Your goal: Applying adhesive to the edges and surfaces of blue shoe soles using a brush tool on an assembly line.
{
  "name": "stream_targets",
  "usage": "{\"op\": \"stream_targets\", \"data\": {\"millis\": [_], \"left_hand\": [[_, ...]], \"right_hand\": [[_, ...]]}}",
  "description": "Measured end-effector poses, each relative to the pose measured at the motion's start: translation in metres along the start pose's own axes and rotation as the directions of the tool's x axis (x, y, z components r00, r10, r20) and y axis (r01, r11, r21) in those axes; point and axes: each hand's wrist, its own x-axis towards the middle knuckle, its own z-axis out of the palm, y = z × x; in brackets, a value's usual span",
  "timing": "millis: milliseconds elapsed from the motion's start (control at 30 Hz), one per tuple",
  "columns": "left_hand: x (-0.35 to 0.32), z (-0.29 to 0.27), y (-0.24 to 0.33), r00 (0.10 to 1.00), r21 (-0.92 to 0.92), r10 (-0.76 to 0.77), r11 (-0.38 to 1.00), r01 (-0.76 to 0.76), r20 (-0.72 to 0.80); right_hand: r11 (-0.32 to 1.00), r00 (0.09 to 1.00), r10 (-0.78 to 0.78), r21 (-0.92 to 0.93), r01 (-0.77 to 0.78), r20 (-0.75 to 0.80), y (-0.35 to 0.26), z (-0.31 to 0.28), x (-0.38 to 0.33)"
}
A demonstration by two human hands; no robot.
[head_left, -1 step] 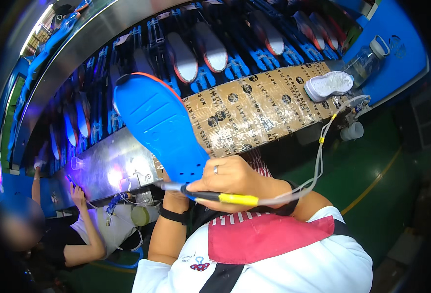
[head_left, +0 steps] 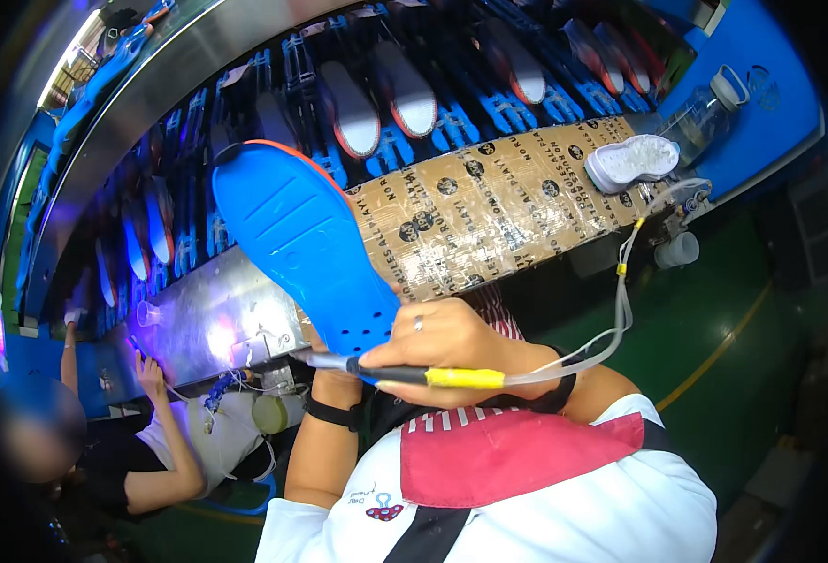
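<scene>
My left hand [head_left: 331, 383] is mostly hidden behind a blue sole-shaped shoe bottom [head_left: 287, 220] and holds it up, tilted, with its blue face toward me. Several small holes pierce its lower end. Its far end is black, and an orange edge runs along its right side. Closed around a black-and-yellow pen-like applicator [head_left: 414, 377], my right hand [head_left: 442, 349] is at the shoe bottom's lower end. The applicator's pale tip points left, across that lower end; I cannot tell whether it touches. A clear tube [head_left: 611, 328] trails from the applicator's back end.
Printed brown cardboard [head_left: 498, 206] covers the bench. A white shoe sole [head_left: 632, 164] and a clear jug [head_left: 705, 117] stand at its right. Beyond, blue racks [head_left: 508, 113] carry several shoes [head_left: 409, 103]. At left, a co-worker's hand [head_left: 149, 375] is by the metal bench [head_left: 189, 319].
The shoe bottom has shifted very slightly left and turned a little. The applicator has slid slightly to the right.
</scene>
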Motion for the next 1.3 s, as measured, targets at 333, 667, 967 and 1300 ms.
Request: {"op": "stream_targets", "data": {"millis": [333,667,967,1300], "left_hand": [[0.004,-0.024,0.019,0.997,-0.225,-0.062,0.972,0.071,0.043],[0.010,-0.014,0.045,0.953,-0.192,0.201,0.968,-0.159,0.225],[0.000,0.004,0.079,0.985,0.198,-0.004,0.980,-0.031,0.172],[0.011,0.018,0.108,0.935,0.576,-0.352,0.758,0.306,-0.035]], "right_hand": [[0.995,0.995,0.102,0.005,-0.102,-0.013,-0.003,0.015,-0.010],[0.959,0.986,0.128,0.240,-0.151,0.109,-0.004,0.015,-0.007],[0.968,0.951,0.125,0.177,-0.180,0.285,0.002,-0.001,-0.007],[0.992,0.877,0.123,-0.029,-0.124,0.464,0.007,-0.004,-0.003]]}}
